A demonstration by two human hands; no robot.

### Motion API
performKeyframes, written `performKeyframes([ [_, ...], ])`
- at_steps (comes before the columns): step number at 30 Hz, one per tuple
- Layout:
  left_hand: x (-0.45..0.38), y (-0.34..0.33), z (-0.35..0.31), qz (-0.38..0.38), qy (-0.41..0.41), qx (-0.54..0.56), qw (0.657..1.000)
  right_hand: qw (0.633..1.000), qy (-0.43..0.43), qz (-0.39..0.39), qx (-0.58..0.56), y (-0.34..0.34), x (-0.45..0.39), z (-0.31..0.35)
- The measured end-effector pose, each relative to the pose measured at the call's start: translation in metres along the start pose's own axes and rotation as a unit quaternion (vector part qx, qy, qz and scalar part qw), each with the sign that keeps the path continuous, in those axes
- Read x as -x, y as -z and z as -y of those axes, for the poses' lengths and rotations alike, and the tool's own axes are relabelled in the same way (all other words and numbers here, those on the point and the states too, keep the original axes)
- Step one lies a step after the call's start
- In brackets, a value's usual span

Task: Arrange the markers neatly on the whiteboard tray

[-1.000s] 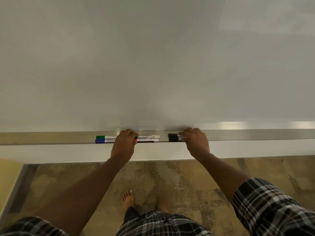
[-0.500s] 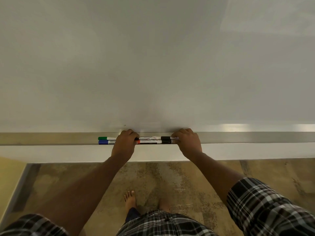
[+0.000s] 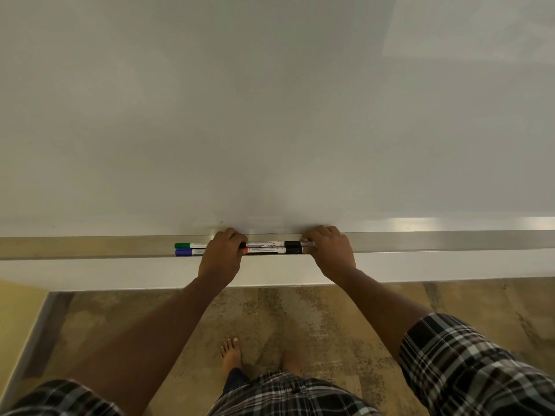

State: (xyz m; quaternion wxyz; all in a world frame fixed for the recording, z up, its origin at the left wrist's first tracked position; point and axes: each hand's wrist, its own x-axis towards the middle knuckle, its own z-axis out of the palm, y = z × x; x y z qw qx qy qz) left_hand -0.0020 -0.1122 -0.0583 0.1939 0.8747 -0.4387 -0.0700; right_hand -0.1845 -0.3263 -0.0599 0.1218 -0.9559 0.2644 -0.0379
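On the long metal whiteboard tray (image 3: 435, 241), the fingers (image 3: 231, 235) of the left hand (image 3: 220, 259) are curled close together and pressed down over the markers, so the middle of the row is hidden under them. The right hand (image 3: 330, 253) is laid at the other end, its fingers bent together against the marker ends; whether a marker is pinched there cannot be told.

Two rows of thin white plastic markers are seen, one behind the other, lying flat along the tray. At the left end, one green cap (image 3: 182, 245) and one blue cap (image 3: 183, 252) are counted, side by side. Between the hands, two white barrels with printed labels (image 3: 264, 247), one small red part (image 3: 245, 251) and two black caps (image 3: 292, 247) are visible.

Above the tray, the smooth pale whiteboard (image 3: 270, 115) is spread. Below, a mottled stone-like floor (image 3: 300, 319) and one checked sleeve (image 3: 468, 367) are shown.
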Motion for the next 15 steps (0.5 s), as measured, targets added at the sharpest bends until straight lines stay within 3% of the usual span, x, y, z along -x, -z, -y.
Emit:
performKeyframes([
  [9,0.013,0.002,-0.013,0.001,0.013,-0.002,1.000,1.000,0.002,0.014,-0.025,0.007,0.012,0.006],
  [15,0.031,0.010,-0.028,-0.014,0.019,-0.081,0.996,0.999,0.031,0.021,-0.006,0.020,0.025,0.012],
])
